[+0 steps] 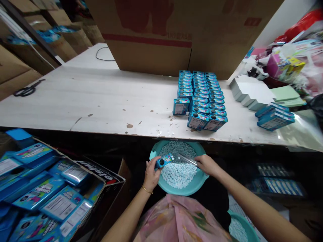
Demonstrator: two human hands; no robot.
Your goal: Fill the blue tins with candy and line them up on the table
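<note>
A turquoise basin [185,192] filled with small pale-blue pellets [179,174] sits in front of me, just below the table edge. My left hand [151,173] is closed around a small blue box [164,161], tilted over the basin's left side. A few pellets show at the box's right end. In my right hand [207,164], at the basin's right rim, is the handle of a shiny scoop [187,159]. Its blurred head lies over the pellets, near the box; what it carries I cannot make out.
Rows of upright blue boxes [200,97] stand on the white table [113,101] before a large carton [156,53]. More blue boxes [275,117] lie right, near white card stacks [252,89]. Scissors [27,90] lie far left. A carton of blue boxes [45,188] stands lower left; another pellet basin [248,223], lower right.
</note>
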